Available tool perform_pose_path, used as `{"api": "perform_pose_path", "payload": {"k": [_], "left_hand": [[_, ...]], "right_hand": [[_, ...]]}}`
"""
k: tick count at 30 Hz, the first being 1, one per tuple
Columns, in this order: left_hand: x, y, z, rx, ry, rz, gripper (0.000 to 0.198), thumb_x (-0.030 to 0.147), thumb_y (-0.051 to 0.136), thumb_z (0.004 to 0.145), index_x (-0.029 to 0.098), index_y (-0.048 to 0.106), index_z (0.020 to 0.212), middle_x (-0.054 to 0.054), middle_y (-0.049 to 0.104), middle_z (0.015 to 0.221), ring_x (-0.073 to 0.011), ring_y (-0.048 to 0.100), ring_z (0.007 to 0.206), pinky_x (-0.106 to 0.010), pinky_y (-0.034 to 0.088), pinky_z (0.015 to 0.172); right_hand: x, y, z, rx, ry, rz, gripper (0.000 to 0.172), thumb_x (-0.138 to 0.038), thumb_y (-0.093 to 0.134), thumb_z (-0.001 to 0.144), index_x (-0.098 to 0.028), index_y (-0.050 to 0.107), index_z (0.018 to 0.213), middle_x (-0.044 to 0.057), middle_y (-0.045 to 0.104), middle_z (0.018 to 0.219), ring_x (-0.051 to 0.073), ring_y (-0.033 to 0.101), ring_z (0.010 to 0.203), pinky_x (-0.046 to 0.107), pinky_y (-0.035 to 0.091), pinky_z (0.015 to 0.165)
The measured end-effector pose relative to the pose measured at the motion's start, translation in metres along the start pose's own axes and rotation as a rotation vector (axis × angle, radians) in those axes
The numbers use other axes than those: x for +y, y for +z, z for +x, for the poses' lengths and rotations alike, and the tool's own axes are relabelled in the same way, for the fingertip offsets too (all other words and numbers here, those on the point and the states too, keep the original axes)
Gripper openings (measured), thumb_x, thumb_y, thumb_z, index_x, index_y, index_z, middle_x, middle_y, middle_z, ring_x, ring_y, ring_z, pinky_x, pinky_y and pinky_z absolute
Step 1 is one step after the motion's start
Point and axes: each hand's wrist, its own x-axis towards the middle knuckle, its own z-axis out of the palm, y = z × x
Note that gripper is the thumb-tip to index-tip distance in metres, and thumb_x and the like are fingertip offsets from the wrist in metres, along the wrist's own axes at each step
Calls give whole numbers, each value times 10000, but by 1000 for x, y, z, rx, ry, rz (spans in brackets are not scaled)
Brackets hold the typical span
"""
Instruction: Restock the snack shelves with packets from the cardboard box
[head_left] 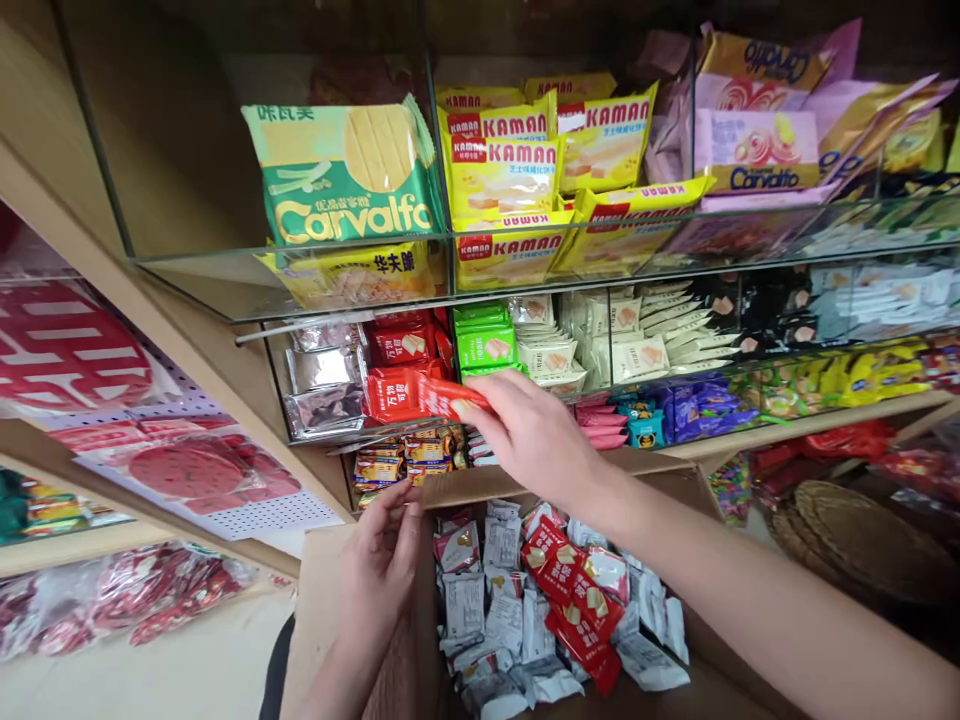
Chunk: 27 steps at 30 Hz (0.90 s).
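Observation:
My right hand [534, 432] reaches up to the glass shelf bins and pinches a small red snack packet [448, 398], pushing it against the stack of red packets [397, 372] in a glass compartment. My left hand [381, 566] grips the left rim of a cardboard box [319, 610] below the shelf, fingers curled over the edge. The box holds several loose red packets [574, 588] and silver-white packets [495, 612].
Green packets [486, 340] and cream packets [600, 335] fill the neighbouring bins. Above sit large Carvalfo [345, 175] and Kaman [517, 175] bags behind glass. A woven basket [847, 535] stands at lower right. Red decorations [180, 470] lie on the wooden shelves at left.

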Motion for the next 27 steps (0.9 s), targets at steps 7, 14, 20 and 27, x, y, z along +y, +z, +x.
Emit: {"api": "perform_pose_path", "payload": {"k": [7, 14, 20, 27], "left_hand": [[-8, 3, -4, 38, 339, 219, 165, 194, 512, 792, 197, 562, 949, -38, 657, 828, -150, 628, 762, -292, 530, 675], [-10, 0, -6, 20, 352, 194, 182, 156, 501, 793, 208, 556, 959, -25, 646, 811, -150, 624, 754, -277, 519, 650], [-13, 2, -7, 28, 346, 152, 185, 146, 510, 786, 205, 560, 954, -19, 648, 818, -143, 622, 768, -270, 506, 676], [-15, 1, -9, 0, 340, 147, 207, 121, 509, 780, 205, 561, 961, -15, 639, 807, -138, 612, 754, -254, 495, 659]], "right_hand": [[-6, 39, 94, -161, -114, -437, 304, -37, 282, 840, -91, 546, 982, 140, 567, 973, 218, 561, 811, 322, 412, 666], [0, 64, 113, -222, -113, -494, 309, -38, 326, 829, -92, 595, 972, 154, 599, 959, 249, 550, 908, 379, 417, 745], [4, 63, 121, -230, -95, -516, 331, -59, 322, 845, -93, 632, 956, 163, 624, 940, 266, 566, 894, 402, 390, 749], [-6, 68, 116, -168, -148, -483, 315, -82, 325, 854, -114, 621, 957, 140, 620, 926, 251, 554, 891, 379, 360, 768]]}}
